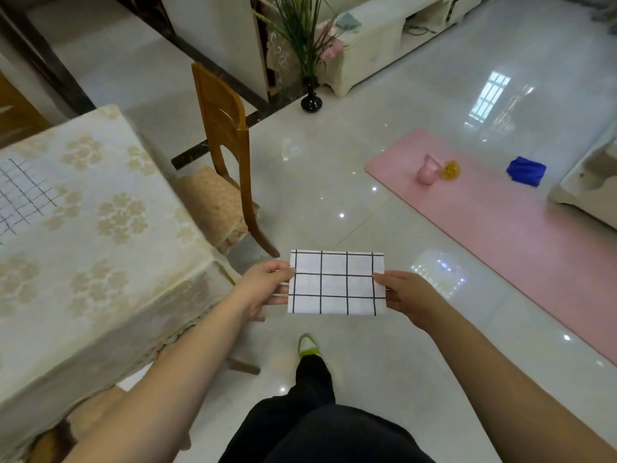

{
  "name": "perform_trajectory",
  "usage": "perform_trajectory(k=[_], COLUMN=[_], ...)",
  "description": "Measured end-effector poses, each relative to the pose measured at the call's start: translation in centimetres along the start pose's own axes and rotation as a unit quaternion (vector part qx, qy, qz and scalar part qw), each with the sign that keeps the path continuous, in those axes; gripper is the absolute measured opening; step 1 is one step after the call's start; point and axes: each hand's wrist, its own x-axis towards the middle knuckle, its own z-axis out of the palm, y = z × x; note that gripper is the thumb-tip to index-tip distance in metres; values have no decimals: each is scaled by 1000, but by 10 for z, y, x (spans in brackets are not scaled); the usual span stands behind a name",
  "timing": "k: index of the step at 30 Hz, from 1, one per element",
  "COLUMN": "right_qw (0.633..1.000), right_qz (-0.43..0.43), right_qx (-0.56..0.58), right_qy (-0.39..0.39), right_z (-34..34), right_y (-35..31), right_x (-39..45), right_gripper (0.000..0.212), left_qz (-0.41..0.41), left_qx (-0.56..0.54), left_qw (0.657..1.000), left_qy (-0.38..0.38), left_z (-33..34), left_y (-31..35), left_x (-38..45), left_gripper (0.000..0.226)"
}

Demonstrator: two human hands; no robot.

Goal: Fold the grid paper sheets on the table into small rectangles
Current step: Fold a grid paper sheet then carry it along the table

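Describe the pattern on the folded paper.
Black grid lines on the white folded paper rectangle, head view.

The folded paper (336,283) is white with a black grid. A second sheet (23,195) on the table is white with thinner dark grid lines. The tablecloth (100,235) is cream with pale gold flower clusters. The chair (227,135) is honey-brown wood, its cushion (213,202) tan with a fine pattern. The floor (334,162) is glossy pale grey. The mat (500,222) is pink, carrying a pink jug (427,170), a yellow ball (450,169) and a blue cloth (526,171). The vase (311,101) is black. The trousers (317,412) are black, the shoe (307,344) yellow-green and white.
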Motion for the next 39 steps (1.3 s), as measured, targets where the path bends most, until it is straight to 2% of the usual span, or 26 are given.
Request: perform_trajectory(k=[5, 10, 15, 24, 31, 36, 39], right_qw=[1000, 1000, 1000, 1000, 998, 995, 993], right_qz=[9, 15, 8, 12, -37, -29, -13], right_qx=[6, 4, 12, 9, -42, -59, -72], right_qy=[-7, -15, -13, -26, -22, -74, -92], right_z=[9, 29, 39, 20, 4, -12, -14], right_y=[-49, -100, -143, -219, -294, -358, -385], right_x=[50, 92, 133, 232, 326, 388, 421], right_gripper=[12, 21, 24, 21, 19, 10, 15], left_qz=[12, 17, 27, 15, 8, 0, -20], left_qx=[-4, -18, -8, -25, -43, -69, -83], left_qw=[1000, 1000, 999, 998, 994, 989, 985], left_qy=[2, 13, 33, 64, 100, 131, 152], left_z=[-14, -27, -42, -36, -15, -8, -8], left_y=[32, 76, 115, 179, 253, 306, 324], left_x=[62, 105, 148, 236, 304, 353, 377], left_gripper=[22, 9, 12, 12, 21, 24, 24])
